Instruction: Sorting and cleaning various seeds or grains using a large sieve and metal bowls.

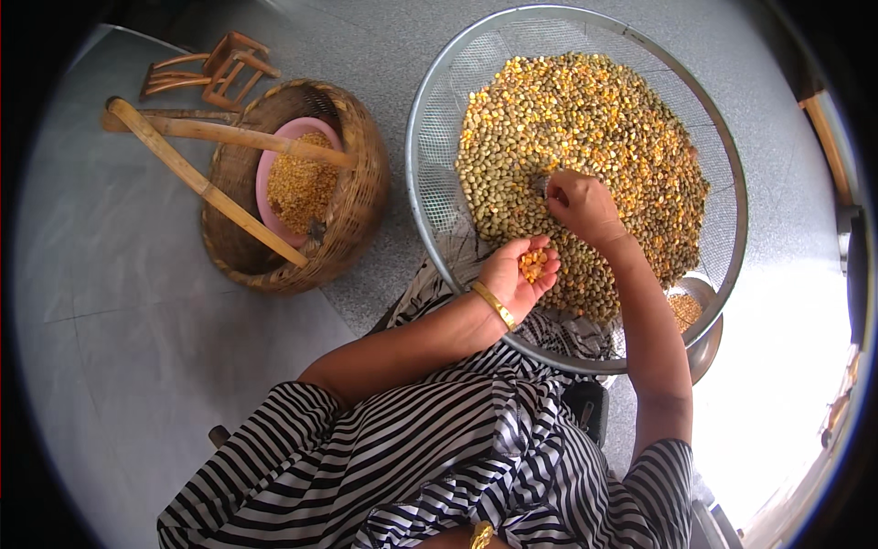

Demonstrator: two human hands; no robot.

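A wide round wire-mesh sieve lies in front of me, heaped with a mix of greenish-brown beans and yellow-orange corn kernels. My left hand, palm up and cupped over the near left part of the sieve, holds a small pile of orange corn kernels. Just above the middle of the heap, my right hand has its fingers curled together in a pinch. What sits between those fingertips, if anything, is too small to make out.
To the left stands a woven basket with crossed bamboo handles; inside is a pink bowl of yellow kernels. Behind it is a small wooden chair. A metal bowl with kernels sits partly under the sieve's near right rim.
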